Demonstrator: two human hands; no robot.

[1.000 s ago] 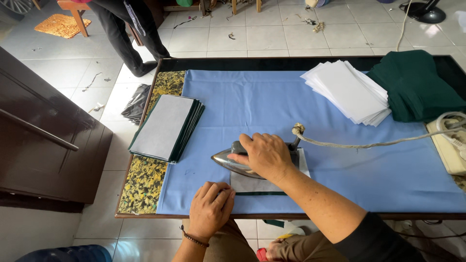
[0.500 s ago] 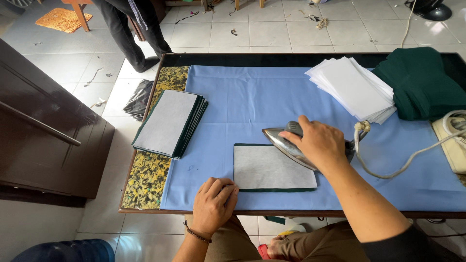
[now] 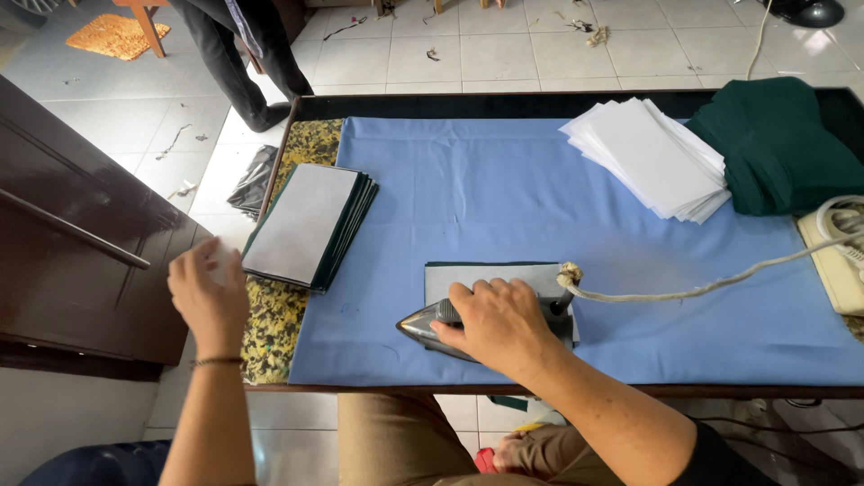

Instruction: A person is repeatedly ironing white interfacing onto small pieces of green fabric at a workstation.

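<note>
- Head view: a metal iron (image 3: 441, 326) is gripped by the right hand (image 3: 499, 326), whose fingers are closed over its handle; the iron's pointed tip faces the table's left side.
- The iron is rested on a grey rectangular piece of fabric (image 3: 490, 281) with a dark green edge, laid flat on the blue cloth (image 3: 540, 207) near the front edge of the table (image 3: 306, 106).
- A pale cord (image 3: 702, 290) is seen running from the back of the iron toward the right, where a cream-coloured box (image 3: 832, 265) is placed at the table's edge.
- The left hand (image 3: 209, 292) is held raised off the table's left side, just beside a stack of grey-faced green pieces (image 3: 310, 225); something small and pale is hidden behind its fingers, and whether it is gripped cannot be told.
- A fanned pile of white sheets (image 3: 652, 155) is laid at the far right of the blue cloth, touching a heap of dark green fabric (image 3: 778, 144).
- The legs of another person (image 3: 238, 54) are seen on the tiled floor (image 3: 504, 49) beyond the table's far left corner.
</note>
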